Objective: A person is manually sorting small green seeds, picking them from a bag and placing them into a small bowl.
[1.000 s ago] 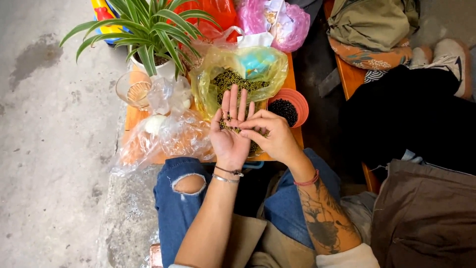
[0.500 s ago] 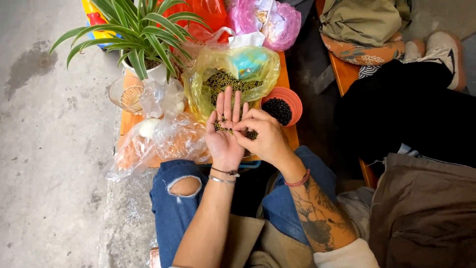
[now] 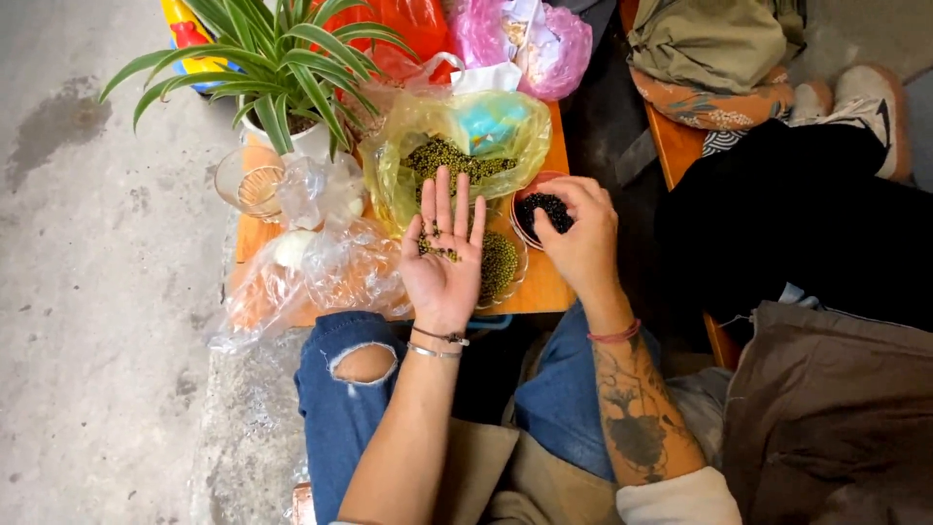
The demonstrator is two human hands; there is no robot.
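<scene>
Small orange wooden worktop (image 3: 544, 292) on a concrete floor (image 3: 87, 292), carrying a potted spider plant (image 3: 292, 68), clear glass bowl (image 3: 248, 180), crumpled plastic bags (image 3: 321, 262), yellow bag of green beans (image 3: 452, 146), and red bowl of dark beans (image 3: 540, 209).

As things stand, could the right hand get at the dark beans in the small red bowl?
Probably yes. The right hand is already at the rim of the small red bowl, fingertips over the dark beans, with nothing between them. The left hand lies open, palm up, beside it, holding a few beans clear of the bowl.
</scene>
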